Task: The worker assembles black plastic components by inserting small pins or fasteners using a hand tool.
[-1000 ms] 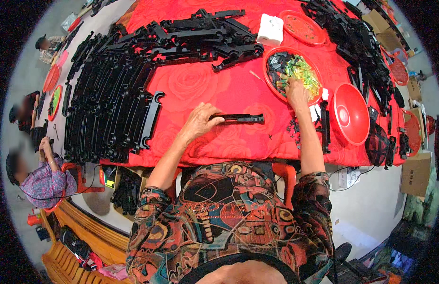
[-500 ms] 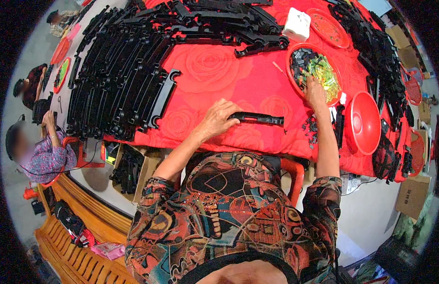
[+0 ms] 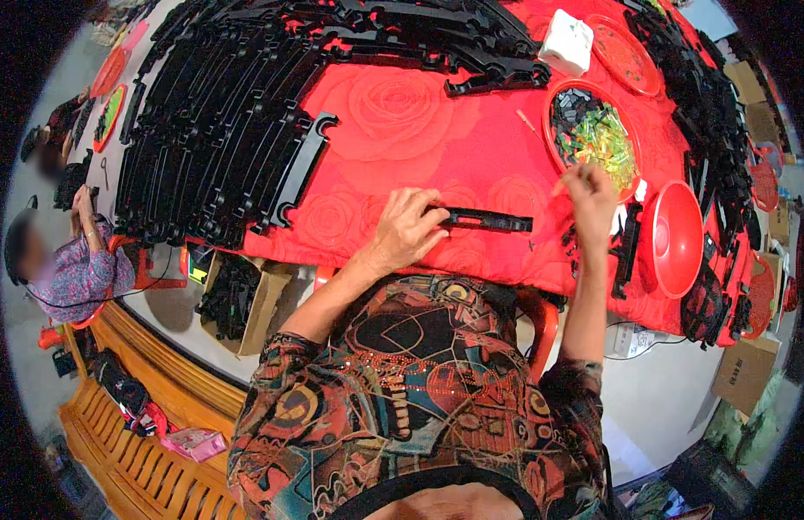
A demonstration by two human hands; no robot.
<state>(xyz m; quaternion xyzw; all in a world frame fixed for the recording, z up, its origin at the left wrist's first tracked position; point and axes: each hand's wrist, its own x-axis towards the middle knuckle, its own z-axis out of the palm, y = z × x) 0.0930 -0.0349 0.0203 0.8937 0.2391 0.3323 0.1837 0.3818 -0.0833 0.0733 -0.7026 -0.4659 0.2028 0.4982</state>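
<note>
My left hand (image 3: 408, 229) grips one end of a long black plastic part (image 3: 489, 220), which lies on the red tablecloth in front of me. Above the near rim of a red basin (image 3: 549, 143), my right hand (image 3: 590, 195) is raised with its fingers drawn together; whatever they may hold is too small to make out. Inside that basin are small black pieces (image 3: 575, 106) and yellow-green pieces (image 3: 603, 139).
Rows of black plastic parts (image 3: 220, 130) cover the table's left and far sides. An upturned-looking red bowl (image 3: 677, 238) and a white tissue pack (image 3: 567, 42) stand on the right. At far left a co-worker (image 3: 81, 269) sits, and a carton (image 3: 246, 303) of black parts stands below the table edge.
My right hand has come up out of the basin and back toward me. My left hand still holds the black plastic part, and the whole view has shifted slightly.
</note>
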